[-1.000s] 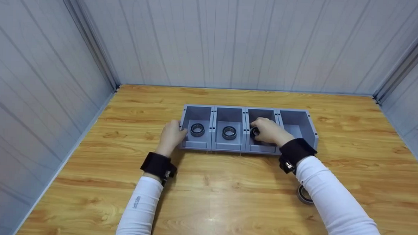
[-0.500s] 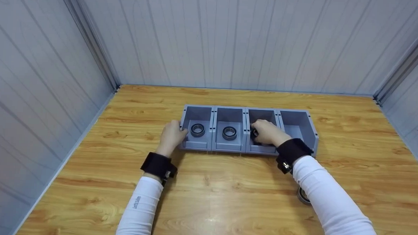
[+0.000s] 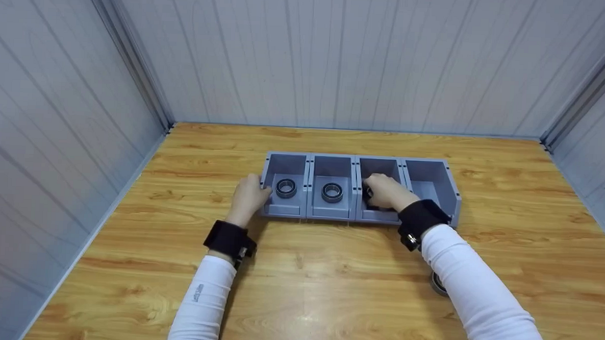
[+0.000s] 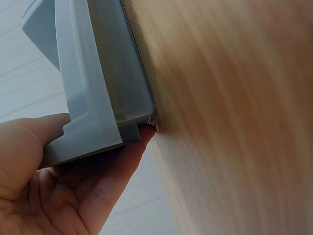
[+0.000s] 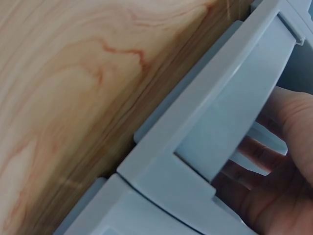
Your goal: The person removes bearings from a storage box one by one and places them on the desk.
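Four-sided grey bins stand joined in a row; the leftmost bin (image 3: 286,209) has my left hand (image 3: 247,198) at its outer side wall. In the left wrist view, that hand (image 4: 63,196) grips the wall, thumb on one side and fingers on the other. One bearing (image 3: 285,195) lies in this bin, another bearing (image 3: 331,199) in the second. My right hand (image 3: 388,190) reaches into the third bin (image 3: 379,216) and holds a dark bearing (image 3: 369,192), mostly covered by the fingers. In the right wrist view, the right hand's fingers (image 5: 259,154) curl inside the bin, the bearing hidden.
The rightmost bin (image 3: 431,188) shows a bare floor, its front partly behind the right wrist. On the wooden table (image 3: 302,292), another bearing (image 3: 437,284) lies partly under the right forearm. Pale panel walls (image 3: 317,58) enclose the table's back and sides.
My right hand and forearm have shifted slightly left and down within the third bin. The left hand keeps its place on the leftmost bin.
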The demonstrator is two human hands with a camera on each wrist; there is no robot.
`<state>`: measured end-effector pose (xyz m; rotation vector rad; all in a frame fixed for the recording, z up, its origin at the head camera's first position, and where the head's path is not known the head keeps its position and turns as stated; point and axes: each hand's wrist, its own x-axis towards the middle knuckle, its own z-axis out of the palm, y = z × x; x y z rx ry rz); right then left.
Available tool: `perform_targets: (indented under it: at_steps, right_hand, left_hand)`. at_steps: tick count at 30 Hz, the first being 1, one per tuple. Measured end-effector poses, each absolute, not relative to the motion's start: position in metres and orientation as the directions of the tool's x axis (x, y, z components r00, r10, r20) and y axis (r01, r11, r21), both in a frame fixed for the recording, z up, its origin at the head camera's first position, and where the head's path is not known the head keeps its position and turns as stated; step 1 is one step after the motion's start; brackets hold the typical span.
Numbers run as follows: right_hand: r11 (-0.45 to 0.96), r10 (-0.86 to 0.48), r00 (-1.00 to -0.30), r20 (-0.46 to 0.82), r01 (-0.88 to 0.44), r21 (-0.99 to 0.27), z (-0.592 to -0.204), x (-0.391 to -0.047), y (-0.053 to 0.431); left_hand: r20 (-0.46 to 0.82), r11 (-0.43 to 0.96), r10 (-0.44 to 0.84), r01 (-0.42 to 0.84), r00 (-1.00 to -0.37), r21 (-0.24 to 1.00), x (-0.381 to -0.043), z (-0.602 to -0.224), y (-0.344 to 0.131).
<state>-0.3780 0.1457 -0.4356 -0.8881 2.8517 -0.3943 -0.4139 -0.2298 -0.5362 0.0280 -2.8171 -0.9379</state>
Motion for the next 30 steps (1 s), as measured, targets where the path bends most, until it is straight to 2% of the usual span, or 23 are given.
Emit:
perform_targets:
  at_steps: [9, 15, 18, 30]
  right_hand:
    - [0.794, -0.568, -0.822, -0.04, -0.535, -0.287, -0.439, -0.383, 0.148]
    - [0.774, -0.588, -0.807, 0.051, -0.58, -0.255, -0.494, -0.43, 0.162]
    - [0.772, -0.592, -0.804, 0.048, -0.584, -0.252, -0.513, -0.449, 0.167]
    - [0.787, -0.58, -0.815, 0.005, -0.562, -0.254, -0.488, -0.426, 0.164]
  left_hand:
    - [0.166, 0.794, -0.068, 0.047, -0.984, 0.606, -0.415, -0.538, -0.231]
    - [0.131, 0.795, -0.084, 0.013, -0.988, 0.607, -0.416, -0.535, -0.23]
    - [0.123, 0.788, -0.087, 0.007, -0.989, 0.615, -0.415, -0.535, -0.23]
    - [0.145, 0.795, -0.066, 0.036, -0.987, 0.605, -0.413, -0.534, -0.229]
